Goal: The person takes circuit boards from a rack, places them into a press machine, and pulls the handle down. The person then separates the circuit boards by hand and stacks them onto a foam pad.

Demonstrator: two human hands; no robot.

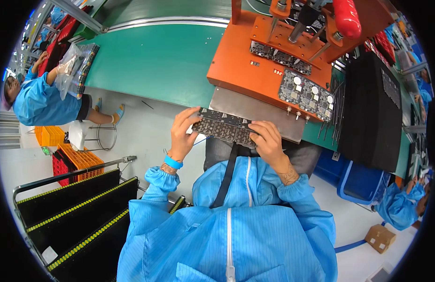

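A dark circuit board panel (220,129) is held level in front of my chest, just short of the bench edge. My left hand (183,134) grips its left end, fingers over the upper edge. At its right end my right hand (268,142) pinches the board between thumb and fingers. Beyond the hands lies a bare metal plate (255,110) in front of an orange press fixture (255,75). Another populated board panel (306,94) with round white parts rests on the fixture's front, and more boards (278,57) sit under its pressing plate.
A red-handled lever (346,19) rises above the fixture. The green bench (151,61) stretches left. Black foam sheets (372,113) stand at right, beside thin black rods (337,105). A black slotted rack (81,211) stands at lower left, a blue bin (363,183) at right. Co-workers (48,101) are nearby.
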